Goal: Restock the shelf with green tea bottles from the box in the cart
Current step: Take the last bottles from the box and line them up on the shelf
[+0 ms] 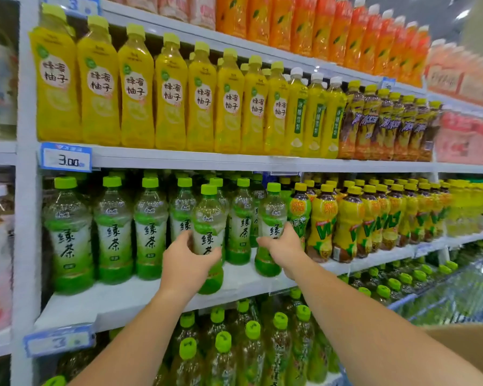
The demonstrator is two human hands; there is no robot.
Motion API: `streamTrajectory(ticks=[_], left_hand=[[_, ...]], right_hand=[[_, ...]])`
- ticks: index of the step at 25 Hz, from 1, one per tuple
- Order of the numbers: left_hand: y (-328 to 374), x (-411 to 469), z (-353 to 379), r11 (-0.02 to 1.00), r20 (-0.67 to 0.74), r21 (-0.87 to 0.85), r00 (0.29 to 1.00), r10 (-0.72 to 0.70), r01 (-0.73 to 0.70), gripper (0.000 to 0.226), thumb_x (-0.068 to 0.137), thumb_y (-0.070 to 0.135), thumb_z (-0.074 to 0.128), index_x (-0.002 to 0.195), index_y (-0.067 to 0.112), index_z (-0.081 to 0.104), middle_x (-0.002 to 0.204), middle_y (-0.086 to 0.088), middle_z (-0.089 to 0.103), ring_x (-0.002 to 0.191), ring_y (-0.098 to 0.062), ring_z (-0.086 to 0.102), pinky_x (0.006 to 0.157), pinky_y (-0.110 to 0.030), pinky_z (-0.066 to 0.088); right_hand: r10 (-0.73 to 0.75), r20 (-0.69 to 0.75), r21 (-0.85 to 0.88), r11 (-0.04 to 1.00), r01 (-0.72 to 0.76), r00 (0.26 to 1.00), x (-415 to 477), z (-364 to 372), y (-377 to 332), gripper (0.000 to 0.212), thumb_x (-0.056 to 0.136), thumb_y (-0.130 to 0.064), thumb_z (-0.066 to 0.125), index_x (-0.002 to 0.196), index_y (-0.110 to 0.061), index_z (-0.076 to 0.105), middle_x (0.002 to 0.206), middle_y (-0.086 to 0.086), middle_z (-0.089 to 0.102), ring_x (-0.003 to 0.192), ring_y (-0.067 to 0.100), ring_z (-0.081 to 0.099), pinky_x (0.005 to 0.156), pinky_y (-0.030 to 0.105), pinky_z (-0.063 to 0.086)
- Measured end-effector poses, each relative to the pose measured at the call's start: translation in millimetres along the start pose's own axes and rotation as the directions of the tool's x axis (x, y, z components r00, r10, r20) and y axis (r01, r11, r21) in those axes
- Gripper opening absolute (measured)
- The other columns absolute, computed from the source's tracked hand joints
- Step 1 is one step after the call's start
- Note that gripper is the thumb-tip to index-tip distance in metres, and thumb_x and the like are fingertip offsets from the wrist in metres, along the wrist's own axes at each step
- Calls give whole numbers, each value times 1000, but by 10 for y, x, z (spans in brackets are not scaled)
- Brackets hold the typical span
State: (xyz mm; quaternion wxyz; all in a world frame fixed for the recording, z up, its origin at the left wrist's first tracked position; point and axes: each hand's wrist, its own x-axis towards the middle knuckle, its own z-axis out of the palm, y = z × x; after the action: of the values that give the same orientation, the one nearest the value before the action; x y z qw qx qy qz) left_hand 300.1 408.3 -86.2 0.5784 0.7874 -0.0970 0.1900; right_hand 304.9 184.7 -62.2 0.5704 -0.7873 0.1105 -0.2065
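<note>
My left hand grips a green tea bottle with a green cap, held upright just above the front of the white shelf. My right hand is wrapped around the lower half of another green tea bottle, which stands on the shelf beside the yellow-capped drinks. Several more green tea bottles stand in rows to the left and behind. A corner of the cardboard box shows at the lower right.
Yellow honey-citron bottles fill the shelf above, and yellow-labelled bottles stand to the right. Green-capped bottles crowd the shelf below. Bare shelf board lies in front of the green tea rows. A wrapped pack of bottles sits at the right.
</note>
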Motion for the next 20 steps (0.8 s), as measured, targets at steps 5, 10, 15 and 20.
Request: streamTrajectory(ticks=[5, 10, 15, 20], left_hand=[[-119, -24, 80, 998, -23, 20, 998, 53, -53, 77, 80, 33, 80, 147, 16, 45, 118, 17, 52, 104, -4, 52, 96, -25, 43], [-304, -22, 151, 990, -34, 33, 990, 136, -135, 65, 81, 39, 77, 139, 26, 51, 119, 11, 55, 109, -6, 53, 96, -33, 49], [-398, -32, 176, 984, -55, 11, 982, 180, -180, 58, 80, 41, 78, 132, 38, 50, 112, 23, 54, 104, 11, 51, 83, -13, 42], [-422, -13, 158, 982, -39, -1, 981, 189, -190, 62, 79, 42, 80, 130, 47, 45, 111, 29, 53, 104, 20, 48, 81, -11, 39]], right_hand=[[-73, -87, -372, 927, 36, 994, 130, 149, 124, 67, 86, -42, 70, 133, -10, 35, 126, 7, 42, 120, 28, 41, 101, 43, 38], [-232, -149, -354, 920, 167, 961, 102, 268, 297, 68, 84, -48, 72, 130, -12, 37, 122, 5, 51, 112, 23, 51, 94, 39, 48], [-239, -177, -292, 939, 180, 955, 49, 303, 447, 50, 89, -44, 67, 126, -18, 44, 116, 0, 55, 110, 19, 55, 90, 36, 51], [-196, -131, -353, 925, 139, 972, 50, 259, 609, 63, 88, -33, 70, 139, -14, 38, 125, 2, 49, 119, 20, 49, 100, 37, 45]])
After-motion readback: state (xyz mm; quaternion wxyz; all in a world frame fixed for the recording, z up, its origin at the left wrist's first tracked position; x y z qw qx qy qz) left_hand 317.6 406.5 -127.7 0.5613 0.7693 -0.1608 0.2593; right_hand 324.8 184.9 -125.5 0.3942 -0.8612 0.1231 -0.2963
